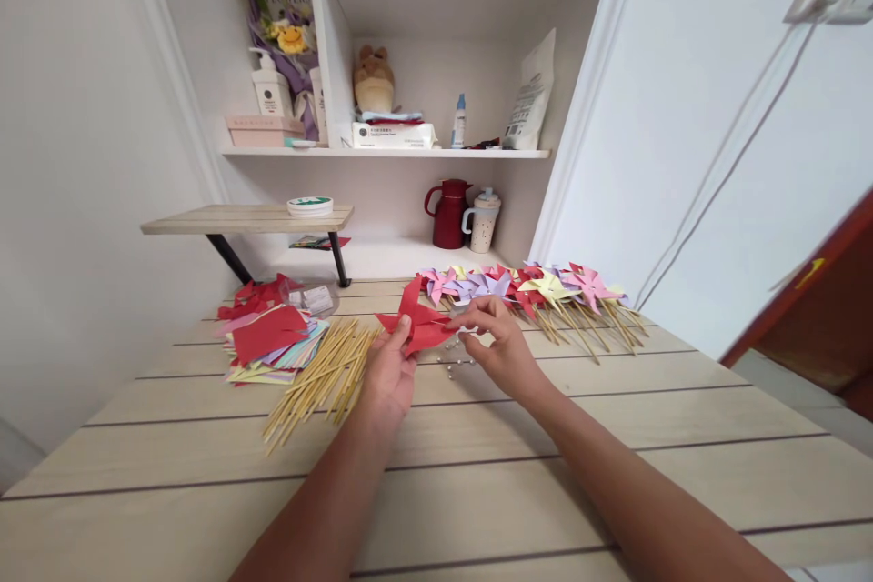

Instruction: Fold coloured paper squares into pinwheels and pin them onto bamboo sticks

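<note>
My left hand (388, 373) pinches the lower edge of a red paper pinwheel (417, 324) held just above the wooden table (477, 464). My right hand (496, 341) has its fingers closed on the same red pinwheel from the right side. Small metal pins (456, 362) lie on the table between the two hands. A pile of thin bamboo sticks (322, 375) lies directly left of my left hand. A stack of coloured paper squares (271, 338), red on top, sits left of the sticks.
A row of finished pinwheels on sticks (546, 291) lies at the back right of the table. Behind stand a small wooden riser (245, 218), a red jug (448, 214), a cup (483, 220) and shelves with bottles and boxes. A white wall runs along the right.
</note>
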`<state>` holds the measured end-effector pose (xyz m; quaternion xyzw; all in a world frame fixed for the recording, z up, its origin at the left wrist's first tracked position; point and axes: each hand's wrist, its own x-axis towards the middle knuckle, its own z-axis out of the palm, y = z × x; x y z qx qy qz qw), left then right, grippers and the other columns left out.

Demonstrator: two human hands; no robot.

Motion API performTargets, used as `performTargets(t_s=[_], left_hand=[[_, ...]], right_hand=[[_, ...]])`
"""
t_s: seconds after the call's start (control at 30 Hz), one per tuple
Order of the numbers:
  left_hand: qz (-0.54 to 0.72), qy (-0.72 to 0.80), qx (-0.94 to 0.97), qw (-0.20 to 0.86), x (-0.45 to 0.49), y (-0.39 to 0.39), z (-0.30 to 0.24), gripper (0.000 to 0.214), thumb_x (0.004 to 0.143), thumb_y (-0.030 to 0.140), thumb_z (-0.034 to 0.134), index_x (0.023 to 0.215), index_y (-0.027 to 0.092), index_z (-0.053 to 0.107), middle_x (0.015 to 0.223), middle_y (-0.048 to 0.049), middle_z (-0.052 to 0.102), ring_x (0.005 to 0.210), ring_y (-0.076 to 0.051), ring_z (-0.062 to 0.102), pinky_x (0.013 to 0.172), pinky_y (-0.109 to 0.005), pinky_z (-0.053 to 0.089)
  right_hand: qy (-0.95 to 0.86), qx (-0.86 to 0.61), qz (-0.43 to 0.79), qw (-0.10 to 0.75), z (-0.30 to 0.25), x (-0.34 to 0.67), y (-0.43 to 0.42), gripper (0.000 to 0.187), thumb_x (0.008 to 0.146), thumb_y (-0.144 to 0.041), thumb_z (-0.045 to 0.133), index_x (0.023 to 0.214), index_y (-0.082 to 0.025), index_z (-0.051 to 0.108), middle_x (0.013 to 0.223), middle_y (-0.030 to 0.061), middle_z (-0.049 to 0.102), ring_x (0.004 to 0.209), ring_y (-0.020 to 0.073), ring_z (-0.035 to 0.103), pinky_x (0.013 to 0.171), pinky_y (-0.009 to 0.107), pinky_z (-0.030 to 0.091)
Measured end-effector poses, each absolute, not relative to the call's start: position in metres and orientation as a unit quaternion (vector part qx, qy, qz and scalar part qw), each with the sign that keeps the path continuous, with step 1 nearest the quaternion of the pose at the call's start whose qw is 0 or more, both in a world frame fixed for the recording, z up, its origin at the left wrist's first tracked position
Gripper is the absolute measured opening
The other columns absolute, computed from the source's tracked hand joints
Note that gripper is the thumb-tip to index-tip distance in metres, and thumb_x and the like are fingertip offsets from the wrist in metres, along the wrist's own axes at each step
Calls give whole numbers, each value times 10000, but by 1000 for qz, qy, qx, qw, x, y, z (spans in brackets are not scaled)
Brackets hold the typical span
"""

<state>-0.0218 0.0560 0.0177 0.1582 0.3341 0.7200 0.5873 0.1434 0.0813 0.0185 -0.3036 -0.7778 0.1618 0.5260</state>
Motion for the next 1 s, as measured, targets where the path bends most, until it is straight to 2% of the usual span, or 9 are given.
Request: performTargets(t_s=[0.17,0.37,0.5,0.63,0.73,0.83,1.0], left_hand=[[704,326,152,612,-21,58,13,46,787,156,762,825,145,739,860,-71,771,705,-127,691,656,-224,541],[696,349,173,603,-18,58,8,123,710,163,819,796,143,734,837,-71,765,686,-126,669,678,-241,528],[689,375,226,577,-14,57,6,216,652,253,861,768,122,735,785,-84,759,662,-145,666,691,-271,513],[684,372,267,569,-12,55,6,345,576,333,897,801,117,749,809,-94,768,689,-165,685,683,-271,505],[676,366,288,571,-11,53,7,390,562,367,902,820,112,758,797,-98,769,703,-184,697,714,-293,521],[666,361,292,583,-8,51,8,393,566,361,902,826,104,760,796,-106,772,705,-187,700,737,-302,527],[664,359,301,583,-5,51,5,403,581,355,895,869,105,767,824,-110,777,739,-189,705,752,-298,517]], right_hand=[[-780,-296,150,531,20,141,79,324,846,-120,624,1036,-341,767,933,47,514,901,225,535,782,390,489],[-769,-300,157,542,21,142,78,172,848,-199,687,892,-330,789,912,46,529,888,229,551,804,406,497],[-769,-291,178,541,19,140,77,100,827,-231,731,833,-312,790,1048,65,547,1050,254,563,919,432,484],[-761,-300,228,528,15,137,78,33,783,-267,784,791,-298,788,1251,68,537,1257,280,497,1066,457,405],[-740,-333,277,515,13,135,80,48,747,-317,811,768,-279,789,1325,69,532,1311,297,465,1095,462,373],[-713,-356,319,513,12,134,83,123,713,-361,824,740,-249,785,1284,83,577,1284,302,494,1075,442,385],[-706,-343,375,493,12,134,84,176,736,-391,781,679,-228,749,1019,61,705,1022,260,639,964,406,446]])
